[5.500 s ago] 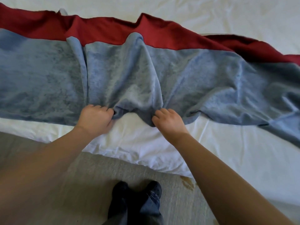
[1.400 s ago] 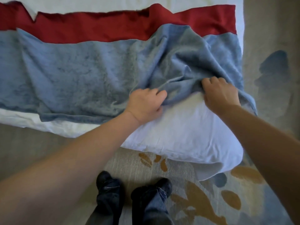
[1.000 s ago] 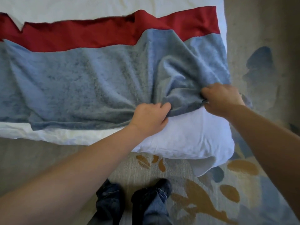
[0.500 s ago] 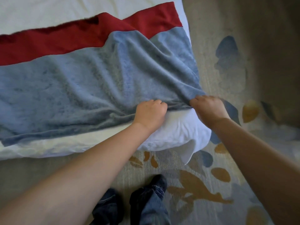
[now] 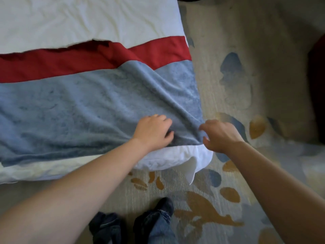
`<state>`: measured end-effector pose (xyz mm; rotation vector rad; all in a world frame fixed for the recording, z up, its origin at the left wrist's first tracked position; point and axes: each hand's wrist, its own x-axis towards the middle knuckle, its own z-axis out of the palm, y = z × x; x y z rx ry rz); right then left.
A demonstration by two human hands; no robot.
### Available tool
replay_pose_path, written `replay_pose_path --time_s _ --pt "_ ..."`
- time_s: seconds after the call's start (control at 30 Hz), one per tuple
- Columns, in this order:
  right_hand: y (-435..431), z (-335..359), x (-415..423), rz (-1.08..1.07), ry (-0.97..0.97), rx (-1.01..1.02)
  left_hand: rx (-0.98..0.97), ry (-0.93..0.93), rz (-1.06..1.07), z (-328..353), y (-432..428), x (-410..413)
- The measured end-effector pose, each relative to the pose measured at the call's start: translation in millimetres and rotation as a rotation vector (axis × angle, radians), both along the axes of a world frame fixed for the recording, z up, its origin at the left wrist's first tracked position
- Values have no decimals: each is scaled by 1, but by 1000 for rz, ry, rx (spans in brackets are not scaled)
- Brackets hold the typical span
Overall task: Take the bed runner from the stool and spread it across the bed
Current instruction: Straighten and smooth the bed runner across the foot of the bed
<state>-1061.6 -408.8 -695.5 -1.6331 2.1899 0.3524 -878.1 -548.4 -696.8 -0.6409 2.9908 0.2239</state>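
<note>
The bed runner (image 5: pixel 91 110), blue plush with a red band along its far side, lies across the white bed (image 5: pixel 84 20) and reaches the bed's right edge. Folds run from the red band down to its near right corner. My left hand (image 5: pixel 153 131) rests on the runner's near edge, fingers fairly straight on the plush. Just to its right, my right hand (image 5: pixel 219 134) pinches the runner's near right corner between finger and thumb, over the bed's corner.
White bedding (image 5: pixel 168 159) hangs off the bed's near corner. A carpet (image 5: pixel 237 85) with blue and orange leaf shapes covers the floor. My feet (image 5: pixel 133 224) stand close to the bed. A dark red object (image 5: pixel 317 88) sits at the right edge.
I have moved right along the bed, pulling the runner's near edge toward me and flattening its bunches. My left hand has loosened from a grip to lying on the plush.
</note>
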Motion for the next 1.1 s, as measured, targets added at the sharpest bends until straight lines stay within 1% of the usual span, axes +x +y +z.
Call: replay_pose_path --time_s 0.07,0.13,0.27,0.33,0.47,0.6,0.8,0.9,1.1 --pt "-12 17 -9 -32 1 -108 -61 66 57 13 -22 -2" --pt "-32 36 -15 -6 44 -165 -111 111 105 29 -45 -4" --pt "-82 68 -15 18 92 -210 -149 138 203 58 -87 -6" --pt "-107 78 -9 21 95 -238 -175 158 221 65 -104 -7" --pt "-157 88 3 60 105 -250 -159 183 234 71 -137 -10" --pt "-208 86 7 96 126 -256 -145 184 237 62 -176 -9" --pt "-286 76 -1 87 147 -203 -141 84 262 52 -251 -4" --pt "-318 62 -8 89 181 -200 -138 75 247 41 -289 0" --pt "-351 25 -17 101 179 -181 -58 30 135 11 -330 -9"
